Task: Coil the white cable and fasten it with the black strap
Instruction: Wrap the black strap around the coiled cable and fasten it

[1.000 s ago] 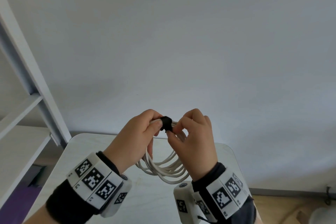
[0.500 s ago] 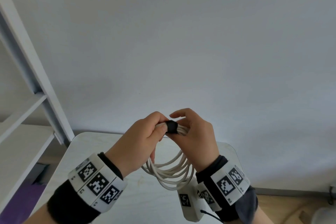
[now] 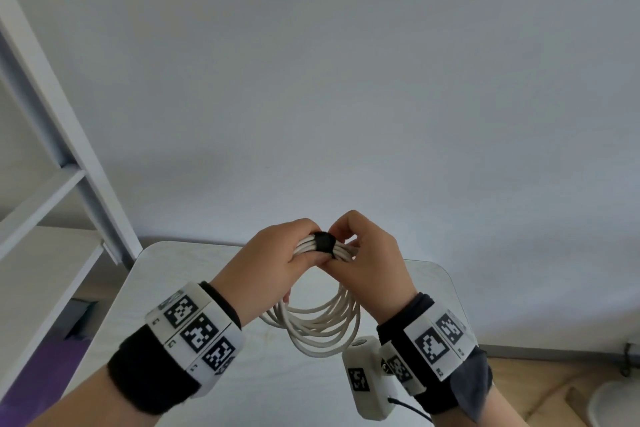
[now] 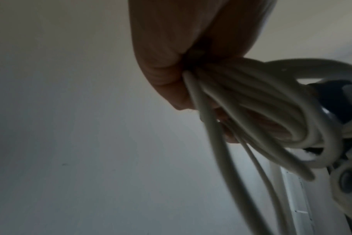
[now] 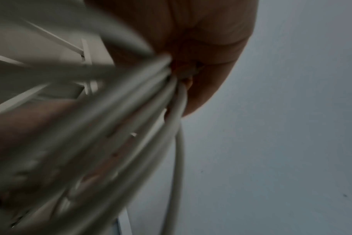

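The white cable (image 3: 323,329) hangs as a coil of several loops above the table, held up between both hands. A black strap (image 3: 323,241) is wrapped around the gathered top of the coil. My left hand (image 3: 277,263) grips the bundle just left of the strap, fingers and thumb curled round it. My right hand (image 3: 363,253) pinches the bundle at the strap's right side. In the left wrist view the cable (image 4: 251,101) runs out of the closed left hand (image 4: 171,66). The right wrist view shows blurred cable (image 5: 131,111) strands leaving the right hand (image 5: 201,55).
A small white table (image 3: 166,288) with rounded corners lies under the hands. A white shelf unit (image 3: 52,156) stands at the left. A plain wall fills the background. Wooden floor (image 3: 540,388) shows at the lower right.
The right fingers have shifted around the strap, from pinching it in front to curling at its right side. The strap now shows wrapped flat round the bundle. Both hands stayed raised together.
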Tool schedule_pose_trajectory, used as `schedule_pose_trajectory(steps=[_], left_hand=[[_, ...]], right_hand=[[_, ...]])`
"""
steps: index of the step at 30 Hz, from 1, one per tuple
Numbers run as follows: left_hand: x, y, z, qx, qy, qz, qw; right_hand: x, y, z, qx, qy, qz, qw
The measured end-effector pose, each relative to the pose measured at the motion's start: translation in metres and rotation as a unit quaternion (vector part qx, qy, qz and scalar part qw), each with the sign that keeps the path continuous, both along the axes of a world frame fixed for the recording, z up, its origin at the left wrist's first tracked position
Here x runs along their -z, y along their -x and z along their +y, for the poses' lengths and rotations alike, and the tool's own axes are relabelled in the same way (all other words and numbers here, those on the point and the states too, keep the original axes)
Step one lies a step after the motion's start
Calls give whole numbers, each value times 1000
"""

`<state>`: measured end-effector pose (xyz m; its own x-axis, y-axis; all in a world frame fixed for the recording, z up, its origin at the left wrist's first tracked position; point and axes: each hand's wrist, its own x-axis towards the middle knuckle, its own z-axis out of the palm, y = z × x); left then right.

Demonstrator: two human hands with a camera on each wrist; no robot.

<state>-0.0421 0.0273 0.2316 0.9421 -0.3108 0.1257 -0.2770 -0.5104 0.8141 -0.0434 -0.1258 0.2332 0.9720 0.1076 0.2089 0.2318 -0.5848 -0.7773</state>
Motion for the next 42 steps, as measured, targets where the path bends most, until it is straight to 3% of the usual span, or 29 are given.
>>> schedule_pose_trajectory(steps=[7,13,18,22,32,36,42], left_hand=[[41,-18,5,3,-23,46,999],[86,-42,5,1,-93,91,991],[132,-55,5,36,-153,169,973],[173,-59,8,74,-153,210,963],[248,-65,4,51,-224,303,925],[258,-66,-2,13,-205,287,936],[274,-56,-7,-55,-195,188,961]], right_hand=[[30,-8,-7,-15,32,61,997],[77,-26,-8,3,47,115,992],[130,-39,-8,3,68,177,982],[174,-47,-4,4,83,240,967],[253,-61,10,-6,118,340,933],[268,-66,7,13,106,343,933],[285,-70,4,34,125,336,933]])
